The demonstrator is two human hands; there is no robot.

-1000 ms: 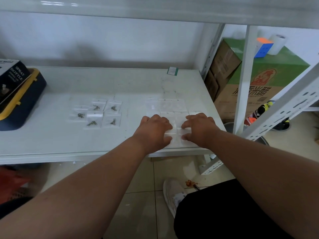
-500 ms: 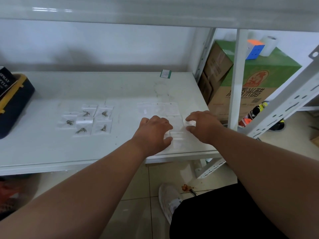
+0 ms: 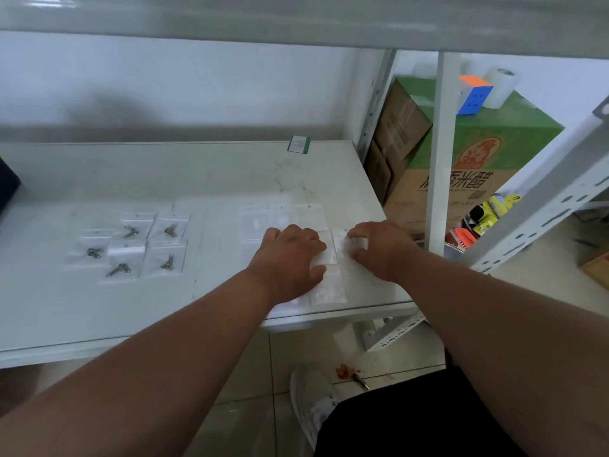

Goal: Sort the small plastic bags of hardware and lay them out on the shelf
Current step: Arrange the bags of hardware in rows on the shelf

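Observation:
Several small clear bags with metal hardware [image 3: 131, 245] lie in a tidy block on the left part of the white shelf [image 3: 197, 179]. To the right, a second block of clear bags with pale contents [image 3: 283, 219] lies flat. My left hand [image 3: 290, 255] rests palm down on the near bags of that block, fingertips pressing them. My right hand [image 3: 382, 249] sits just to the right, fingers curled, pinching the edge of one clear bag [image 3: 341, 240]. Another clear bag [image 3: 329, 288] lies near the shelf's front edge, between my hands.
A small green-edged packet [image 3: 299, 144] lies at the shelf's back. A dark box [image 3: 6, 189] sits at the far left. The shelf's upright post [image 3: 441, 159] stands right of my right hand, with a green carton [image 3: 478, 153] behind it. An upper shelf spans overhead.
My hands have drawn slightly apart. The right hand went from lying flat on the bags to pinching one bag's edge. The view has shifted, so the shelf contents sit further left.

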